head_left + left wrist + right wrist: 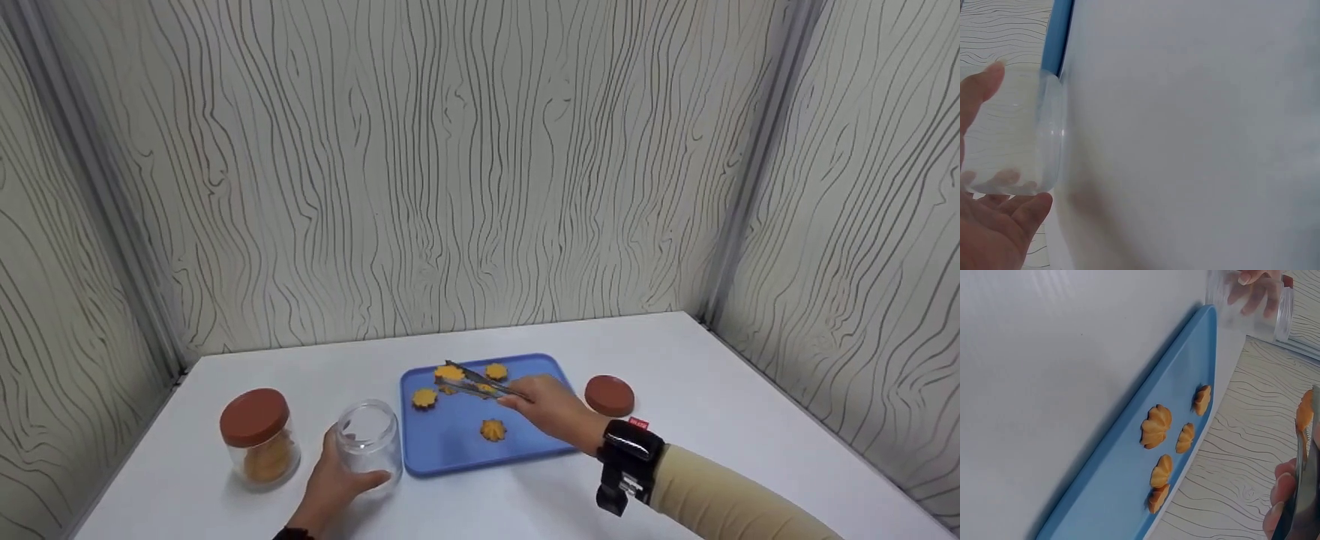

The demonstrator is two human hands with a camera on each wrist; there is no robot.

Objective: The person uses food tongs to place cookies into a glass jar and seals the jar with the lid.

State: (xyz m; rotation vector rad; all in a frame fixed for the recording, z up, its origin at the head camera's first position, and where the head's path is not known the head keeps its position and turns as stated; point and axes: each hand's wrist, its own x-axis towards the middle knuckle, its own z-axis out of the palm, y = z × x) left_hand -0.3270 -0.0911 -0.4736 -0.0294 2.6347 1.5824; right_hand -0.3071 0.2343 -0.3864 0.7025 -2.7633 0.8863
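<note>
My left hand (pixel 328 480) grips a clear jar (pixel 369 427) without a lid, which stands upright beside the left edge of a blue tray (pixel 450 454). In the left wrist view the thumb and fingers wrap around the jar's see-through wall (pixel 1013 129). Above the tray, my right hand (pixel 551 409) holds metal tongs (pixel 480 374). A yellow-orange flower-shaped cookie (pixel 449 372) sits between the tong tips, seen also as an orange piece (pixel 1305 410) in the right wrist view. Several similar cookies (pixel 1156 426) lie on the tray beneath.
A second jar (pixel 264 456) with cookies inside and a reddish-brown lid (pixel 255 417) stands at the left. Another reddish-brown lid (pixel 610 396) lies right of the tray on the white table (pixel 300 371). Wood-grain patterned panels (pixel 450 165) enclose the table's back and sides.
</note>
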